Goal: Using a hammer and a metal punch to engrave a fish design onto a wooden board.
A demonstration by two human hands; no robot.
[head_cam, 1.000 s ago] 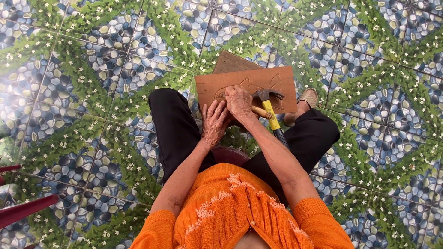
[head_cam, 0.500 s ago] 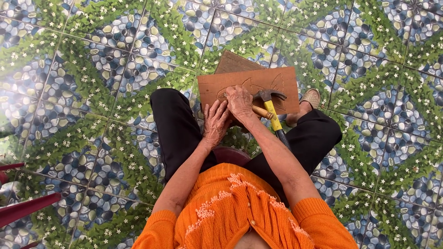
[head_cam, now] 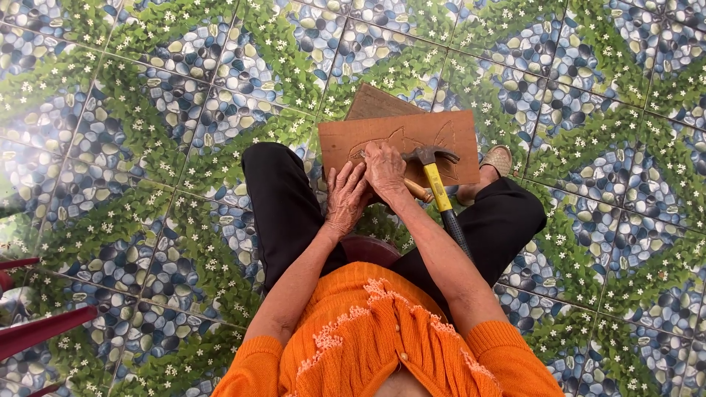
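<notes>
the wooden board (head_cam: 401,143) leans at the knees, right hand (head_cam: 384,167) pinching a wooden-handled chisel (head_cam: 416,190) on its carved outline, left hand (head_cam: 347,197) flat, fingers together below, hammer (head_cam: 437,180) idle beside; carving seems underway, needing steady guidance.

Tool tip under right hand (head_cam: 384,167) hidden, lower board (head_cam: 375,104) mostly covered, hammer (head_cam: 439,185) grip end hidden

Single head-worn camera, looks steeply down from above seated person. Faces floor (head_cam: 147,110) almost straight on; tiles fill frame edge to edge. Orange sweater (head_cam: 382,338) closest, at 6 o'clock, bottom edge. Knees and wooden board (head_cam: 401,136) near centre, toward 12 o'clock, at arm's reach. No second view, so no shared area.
</notes>
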